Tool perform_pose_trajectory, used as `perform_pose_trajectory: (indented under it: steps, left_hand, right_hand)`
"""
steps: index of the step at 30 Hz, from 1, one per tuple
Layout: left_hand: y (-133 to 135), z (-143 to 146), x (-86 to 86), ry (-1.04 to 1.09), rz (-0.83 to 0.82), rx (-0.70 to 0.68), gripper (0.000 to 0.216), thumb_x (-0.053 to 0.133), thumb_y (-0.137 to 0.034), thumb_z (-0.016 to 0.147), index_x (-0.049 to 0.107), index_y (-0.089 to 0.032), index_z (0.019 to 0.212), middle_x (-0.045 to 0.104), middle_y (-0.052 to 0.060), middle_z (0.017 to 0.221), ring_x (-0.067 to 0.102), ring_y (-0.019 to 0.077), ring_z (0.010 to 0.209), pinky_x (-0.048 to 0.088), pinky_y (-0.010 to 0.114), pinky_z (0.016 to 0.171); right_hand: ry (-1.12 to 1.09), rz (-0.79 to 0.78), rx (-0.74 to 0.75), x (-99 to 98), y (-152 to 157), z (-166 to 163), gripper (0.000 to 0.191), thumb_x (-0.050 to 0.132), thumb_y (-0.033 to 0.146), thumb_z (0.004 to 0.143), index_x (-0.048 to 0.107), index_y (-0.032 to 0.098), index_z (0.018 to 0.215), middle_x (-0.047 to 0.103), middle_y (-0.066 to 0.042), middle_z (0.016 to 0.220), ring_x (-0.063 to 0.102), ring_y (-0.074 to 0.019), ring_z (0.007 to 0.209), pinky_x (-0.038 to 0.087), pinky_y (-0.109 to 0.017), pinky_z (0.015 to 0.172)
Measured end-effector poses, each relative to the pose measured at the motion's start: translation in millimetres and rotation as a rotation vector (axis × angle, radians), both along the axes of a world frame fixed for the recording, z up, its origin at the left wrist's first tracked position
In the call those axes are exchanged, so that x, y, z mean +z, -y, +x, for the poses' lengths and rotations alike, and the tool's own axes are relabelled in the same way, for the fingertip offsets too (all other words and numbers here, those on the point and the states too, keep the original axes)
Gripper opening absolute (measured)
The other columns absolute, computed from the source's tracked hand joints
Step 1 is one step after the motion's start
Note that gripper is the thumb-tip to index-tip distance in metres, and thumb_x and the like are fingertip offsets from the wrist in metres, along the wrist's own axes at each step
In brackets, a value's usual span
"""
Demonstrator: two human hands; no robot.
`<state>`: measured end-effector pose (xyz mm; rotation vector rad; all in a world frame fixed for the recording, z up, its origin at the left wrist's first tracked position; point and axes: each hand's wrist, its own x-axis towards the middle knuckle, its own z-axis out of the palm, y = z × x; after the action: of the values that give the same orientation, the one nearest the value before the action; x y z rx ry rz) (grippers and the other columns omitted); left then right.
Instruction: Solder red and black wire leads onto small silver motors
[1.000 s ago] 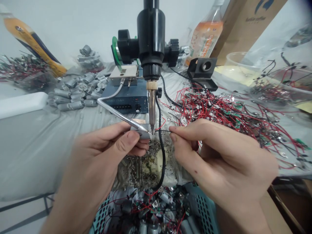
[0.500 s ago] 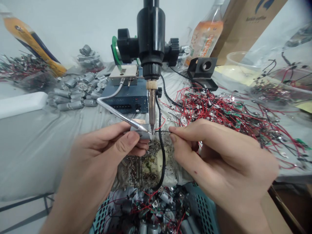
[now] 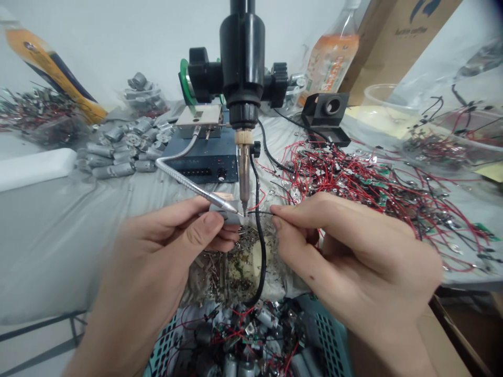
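Note:
Between the thumb and fingers of my left hand [image 3: 173, 241] is a small grey motor [image 3: 231, 217], its end turned toward the iron. My right hand [image 3: 346, 251] pinches a thin black wire [image 3: 261, 212], whose far end reaches the motor's end. Straight above that spot, the tip of a mounted soldering iron [image 3: 244, 183] points down at the joint. A bent metal feed tube [image 3: 192, 182] slants in from the left and ends beside the iron's tip. Contact at the tip is too small to make out.
A teal basket [image 3: 330, 335] of wired motors stands below my hands. Red-wired circuit boards [image 3: 346, 178] are heaped at right, bare motors [image 3: 126, 152] at left. Behind the iron sits a blue solder feeder [image 3: 208, 157]. A black cable [image 3: 260, 251] hangs between my hands.
My right hand has shifted very slightly left with the black wire. My left hand and the motor are almost unmoved under the iron.

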<state>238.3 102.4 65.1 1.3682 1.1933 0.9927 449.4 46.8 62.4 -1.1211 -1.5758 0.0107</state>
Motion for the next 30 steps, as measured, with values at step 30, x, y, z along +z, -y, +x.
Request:
perform_pose_trajectory:
  steps: [30]
  left_hand:
    - [-0.4, -2.0, -1.8, 0.051, -0.022, 0.017, 0.027, 0.099, -0.056, 0.093, 0.095, -0.029, 0.093, 0.092, 0.003, 0.093, 0.086, 0.0173, 0.076, 0.070, 0.017, 0.072]
  right_hand:
    - [0.009, 0.008, 0.010, 0.7, -1.5, 0.9, 0.020, 0.070, 0.004, 0.103, 0.075, 0.022, 0.096, 0.075, 0.002, 0.077, 0.069, -0.0126, 0.066, 0.060, -0.030, 0.064]
